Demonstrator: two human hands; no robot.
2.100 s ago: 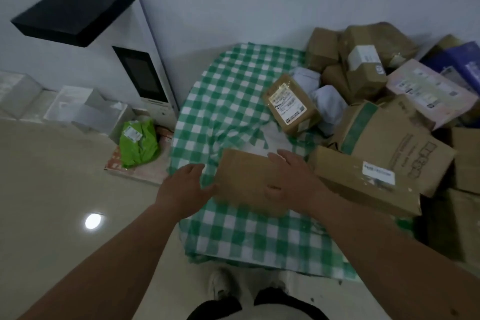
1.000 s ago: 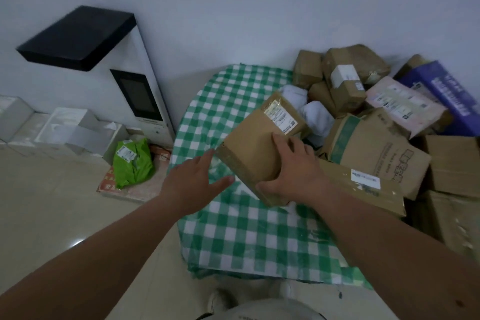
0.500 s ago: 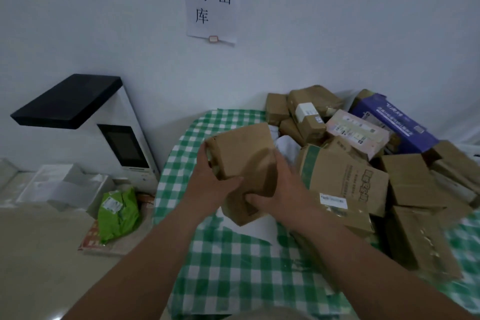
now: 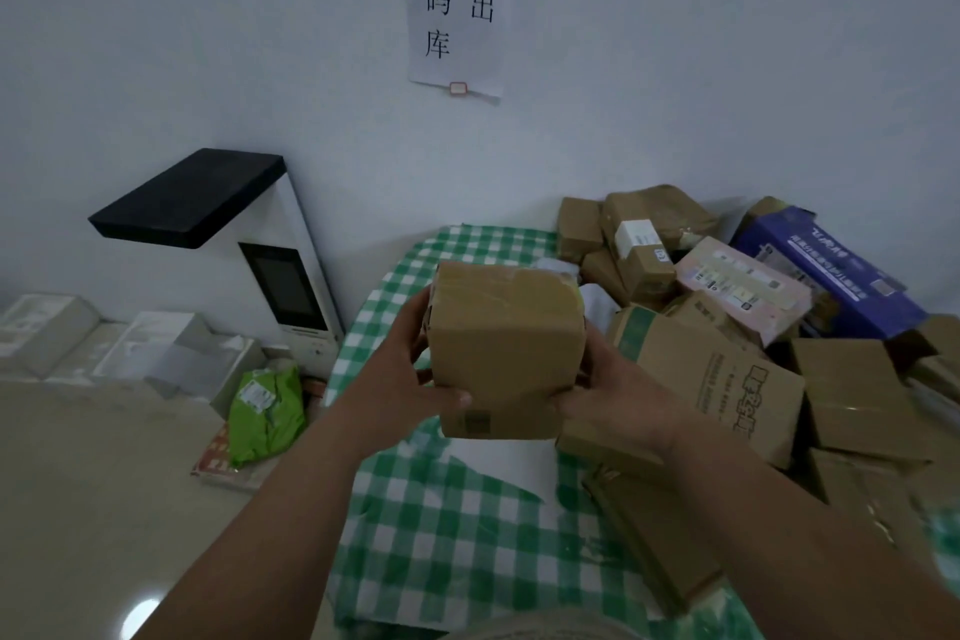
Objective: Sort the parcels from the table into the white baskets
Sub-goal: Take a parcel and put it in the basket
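Note:
I hold a brown cardboard parcel (image 4: 506, 353) up in front of me, above the green-checked table (image 4: 447, 525). My left hand (image 4: 402, 374) grips its left side, thumb across the lower front. My right hand (image 4: 608, 390) grips its right side and lower edge. A taped flap faces up and a small printed code shows low on the front. White baskets (image 4: 156, 348) stand on the floor at the far left, along the wall.
A heap of brown boxes (image 4: 727, 379), a pink box (image 4: 743, 286) and a blue box (image 4: 826, 270) fills the table's right side. A white scanner kiosk with a black top (image 4: 280, 276) stands left of the table. A green bag (image 4: 267, 413) lies on the floor beside it.
I lifted the parcel off the table and turned it upright between both hands. My head has tilted up, so the wall sign came into view.

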